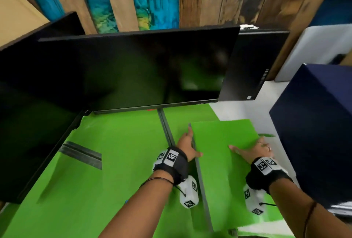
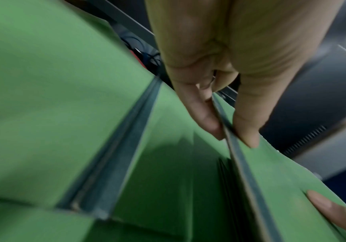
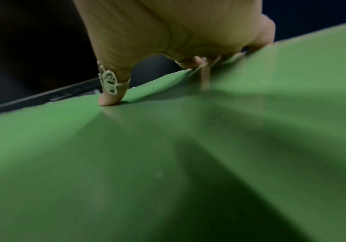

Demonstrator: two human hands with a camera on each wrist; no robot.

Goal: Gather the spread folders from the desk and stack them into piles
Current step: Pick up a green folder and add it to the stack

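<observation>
A green folder with a grey spine lies raised at the right of the desk, above other green folders. My left hand pinches its grey spine edge between thumb and fingers. My right hand grips the folder's right edge, its thumb pressed on the cover and its fingers curled over the far edge. A second grey spine runs beside my left hand. Another folder with a grey spine lies at the left.
A big black monitor stands across the back, a second dark screen at the left. A black computer case sits behind right. A dark blue box stands close to my right hand. White desk surface shows at the right.
</observation>
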